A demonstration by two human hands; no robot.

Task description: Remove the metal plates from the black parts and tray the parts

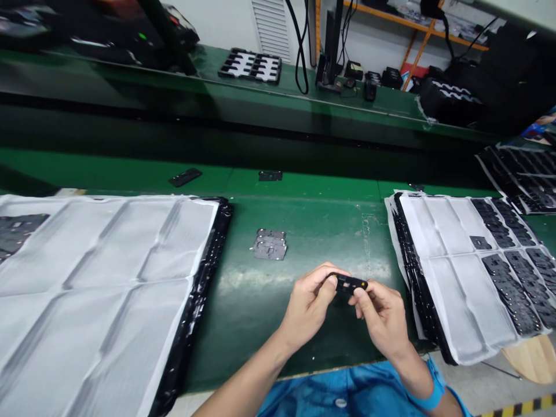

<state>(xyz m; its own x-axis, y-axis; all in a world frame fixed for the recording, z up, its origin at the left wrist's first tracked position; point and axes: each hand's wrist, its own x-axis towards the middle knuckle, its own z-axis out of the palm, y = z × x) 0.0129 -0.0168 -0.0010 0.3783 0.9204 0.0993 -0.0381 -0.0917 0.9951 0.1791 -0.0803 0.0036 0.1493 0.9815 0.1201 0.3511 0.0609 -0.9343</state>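
A small flat black part [348, 283] with a tiny yellow mark is held above the green table [304, 214], just in front of me. My left hand [309, 306] pinches its left end with curled fingers. My right hand [379, 314] pinches its right end between thumb and forefinger. A short stack of grey flat parts [270, 244] lies on the table a little beyond my hands.
A large black tray under white sheet [99, 278] lies to the left. Another sheet-lined tray [456, 272] with rows of black parts [516, 278] lies to the right. Two loose black pieces [185, 176] [270, 175] rest farther back. A raised green shelf holds a parts tray [251, 65] and cables.
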